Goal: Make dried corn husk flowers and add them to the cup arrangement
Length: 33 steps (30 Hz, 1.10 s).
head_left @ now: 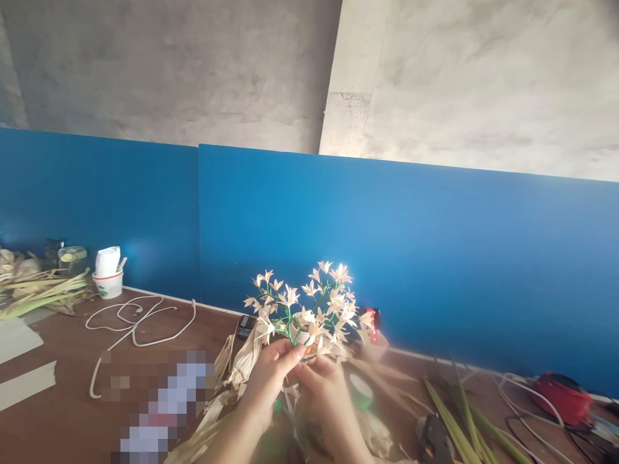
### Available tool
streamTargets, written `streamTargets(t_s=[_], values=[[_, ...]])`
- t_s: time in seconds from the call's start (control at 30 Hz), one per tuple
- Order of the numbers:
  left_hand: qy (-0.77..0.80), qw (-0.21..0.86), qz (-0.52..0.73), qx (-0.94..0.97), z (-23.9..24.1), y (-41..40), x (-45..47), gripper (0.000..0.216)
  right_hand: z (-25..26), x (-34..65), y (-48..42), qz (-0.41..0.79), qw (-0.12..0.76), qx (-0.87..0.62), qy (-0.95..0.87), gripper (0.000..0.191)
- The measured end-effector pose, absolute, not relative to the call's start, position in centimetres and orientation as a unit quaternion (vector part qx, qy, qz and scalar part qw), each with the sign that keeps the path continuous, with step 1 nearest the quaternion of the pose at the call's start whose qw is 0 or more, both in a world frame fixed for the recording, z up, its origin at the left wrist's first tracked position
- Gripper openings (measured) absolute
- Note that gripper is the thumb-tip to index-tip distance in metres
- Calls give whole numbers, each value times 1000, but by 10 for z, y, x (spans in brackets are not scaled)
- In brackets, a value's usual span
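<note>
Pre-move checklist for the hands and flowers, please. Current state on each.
1. Left hand pinching the green stems: ok.
2. Right hand gripping firmly: cannot tell, fingertips partly hidden.
3. Pale flowers mostly in view above the hands: ok.
4. White cable away from both hands: ok, off to the left.
5. Loose material away from the hands: not ok, dry husks lie close by on the left.

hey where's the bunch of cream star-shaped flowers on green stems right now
In the head view, the bunch is at lower centre, at the fingertips of the left hand and right hand, before the blue partition panel.
</note>
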<state>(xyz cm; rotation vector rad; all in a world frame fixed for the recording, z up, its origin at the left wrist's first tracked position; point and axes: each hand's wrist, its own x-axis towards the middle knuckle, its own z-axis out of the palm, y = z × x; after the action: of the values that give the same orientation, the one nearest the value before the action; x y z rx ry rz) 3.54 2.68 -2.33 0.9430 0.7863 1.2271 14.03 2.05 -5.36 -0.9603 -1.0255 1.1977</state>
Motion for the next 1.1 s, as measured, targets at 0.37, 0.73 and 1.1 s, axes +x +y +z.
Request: streamTargets(t_s=[0.37,0.73,1.1], values=[[354,658,547,378,-39,39,34,31,-53,138,19,506,661,-435,-342,29],[368,609,541,448,-29,33,31,34,-48,138,18,508,590,-451,-436,27],[421,516,627,405,-29,42,20,42,-60,134,23,528,597,-453,-399,28]])
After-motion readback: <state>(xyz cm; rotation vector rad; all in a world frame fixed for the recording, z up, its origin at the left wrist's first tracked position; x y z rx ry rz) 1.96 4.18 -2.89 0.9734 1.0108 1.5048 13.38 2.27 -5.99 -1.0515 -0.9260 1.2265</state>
